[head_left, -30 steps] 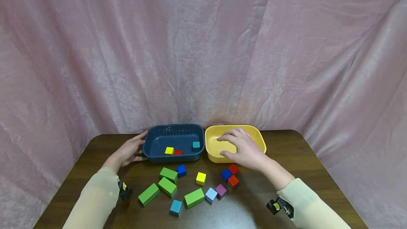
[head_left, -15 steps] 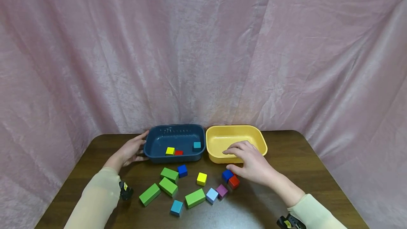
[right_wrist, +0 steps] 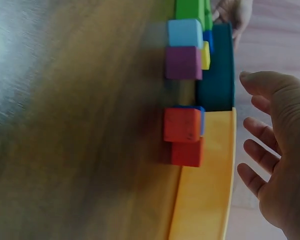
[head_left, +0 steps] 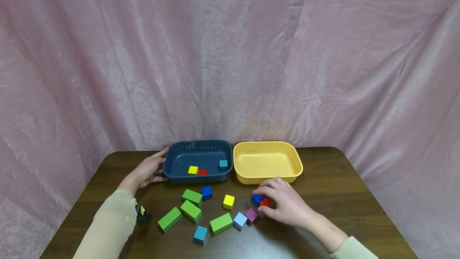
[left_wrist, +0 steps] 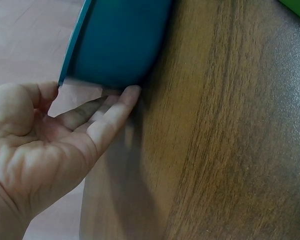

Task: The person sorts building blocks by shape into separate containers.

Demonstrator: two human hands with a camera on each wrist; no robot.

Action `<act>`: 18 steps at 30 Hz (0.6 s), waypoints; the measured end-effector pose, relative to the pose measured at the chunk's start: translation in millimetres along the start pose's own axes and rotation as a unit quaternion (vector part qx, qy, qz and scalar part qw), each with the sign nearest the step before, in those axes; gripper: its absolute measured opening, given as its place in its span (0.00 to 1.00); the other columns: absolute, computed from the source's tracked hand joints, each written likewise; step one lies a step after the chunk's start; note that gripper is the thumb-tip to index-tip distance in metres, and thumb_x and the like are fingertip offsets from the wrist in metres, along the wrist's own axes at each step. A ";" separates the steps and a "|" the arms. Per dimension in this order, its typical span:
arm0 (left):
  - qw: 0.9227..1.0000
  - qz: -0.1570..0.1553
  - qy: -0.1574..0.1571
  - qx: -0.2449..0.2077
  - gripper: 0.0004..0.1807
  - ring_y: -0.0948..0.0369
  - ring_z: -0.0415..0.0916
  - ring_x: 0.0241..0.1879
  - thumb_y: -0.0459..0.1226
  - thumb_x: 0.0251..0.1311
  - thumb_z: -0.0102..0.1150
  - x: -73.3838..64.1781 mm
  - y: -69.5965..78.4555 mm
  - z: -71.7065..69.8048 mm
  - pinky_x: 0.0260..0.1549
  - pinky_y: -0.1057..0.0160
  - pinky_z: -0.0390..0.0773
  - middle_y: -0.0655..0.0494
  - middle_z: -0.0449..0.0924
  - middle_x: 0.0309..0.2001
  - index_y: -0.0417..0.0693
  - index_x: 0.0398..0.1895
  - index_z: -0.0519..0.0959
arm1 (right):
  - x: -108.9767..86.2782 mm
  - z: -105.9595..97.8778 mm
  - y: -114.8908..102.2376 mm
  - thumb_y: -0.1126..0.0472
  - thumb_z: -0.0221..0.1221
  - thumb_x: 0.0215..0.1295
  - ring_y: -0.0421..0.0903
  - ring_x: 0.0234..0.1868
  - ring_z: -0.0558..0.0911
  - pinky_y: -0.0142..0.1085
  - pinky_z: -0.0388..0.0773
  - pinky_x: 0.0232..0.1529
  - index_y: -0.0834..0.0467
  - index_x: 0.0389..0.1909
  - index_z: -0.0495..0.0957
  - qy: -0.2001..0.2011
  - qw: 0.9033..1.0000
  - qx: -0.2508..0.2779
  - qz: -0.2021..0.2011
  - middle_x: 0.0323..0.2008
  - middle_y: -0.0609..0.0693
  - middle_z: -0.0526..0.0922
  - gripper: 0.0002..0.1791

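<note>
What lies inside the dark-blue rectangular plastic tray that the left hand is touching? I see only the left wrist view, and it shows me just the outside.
Observer: Three small blocks lie in the dark-blue rectangular plastic tray: a yellow block, a red block and a turquoise block.
Operator: Thank you. Where is the right hand, please?
Observer: The right hand is close to two red cubes and a blue cube.
Operator: Does it hold any of them?
Observer: No, the right wrist view shows its fingers spread, with nothing between them.
</note>
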State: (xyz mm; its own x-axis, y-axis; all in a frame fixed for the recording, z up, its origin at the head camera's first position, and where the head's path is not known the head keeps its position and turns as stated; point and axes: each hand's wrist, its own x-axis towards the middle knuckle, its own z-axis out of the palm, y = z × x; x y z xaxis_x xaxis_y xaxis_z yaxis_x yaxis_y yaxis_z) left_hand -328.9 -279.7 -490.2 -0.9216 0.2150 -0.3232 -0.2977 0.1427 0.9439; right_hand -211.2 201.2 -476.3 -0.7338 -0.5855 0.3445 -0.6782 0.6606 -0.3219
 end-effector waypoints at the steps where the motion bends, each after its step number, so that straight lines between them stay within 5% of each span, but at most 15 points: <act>1: 1.000 0.000 0.000 0.001 0.33 0.38 0.67 0.68 0.37 0.82 0.32 -0.3 0.1 0.0 0.54 0.40 0.78 0.33 0.49 0.78 0.65 0.84 0.41 | -1.4 1.7 -0.3 0.49 0.75 0.56 0.39 0.55 0.73 0.47 0.73 0.54 0.44 0.53 0.86 -0.004 1.000 0.002 0.001 0.51 0.35 0.79 0.22; 18: 1.000 -0.007 0.002 -0.002 0.33 0.37 0.64 0.69 0.37 0.82 0.31 -0.7 2.5 0.3 0.54 0.41 0.79 0.32 0.48 0.78 0.65 0.84 0.40 | -10.0 23.0 -5.4 0.48 0.75 0.54 0.41 0.52 0.73 0.44 0.73 0.53 0.44 0.49 0.86 -0.015 0.998 -0.036 -0.050 0.49 0.38 0.80 0.21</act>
State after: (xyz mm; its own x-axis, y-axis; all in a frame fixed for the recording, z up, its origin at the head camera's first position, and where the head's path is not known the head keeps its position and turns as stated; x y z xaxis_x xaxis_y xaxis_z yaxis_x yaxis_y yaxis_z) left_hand -328.9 -279.1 -487.6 -0.9185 0.2082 -0.3361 -0.3118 0.1410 0.9396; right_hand -201.1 192.8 -498.3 -0.6641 -0.6630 0.3455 -0.7443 0.6300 -0.2217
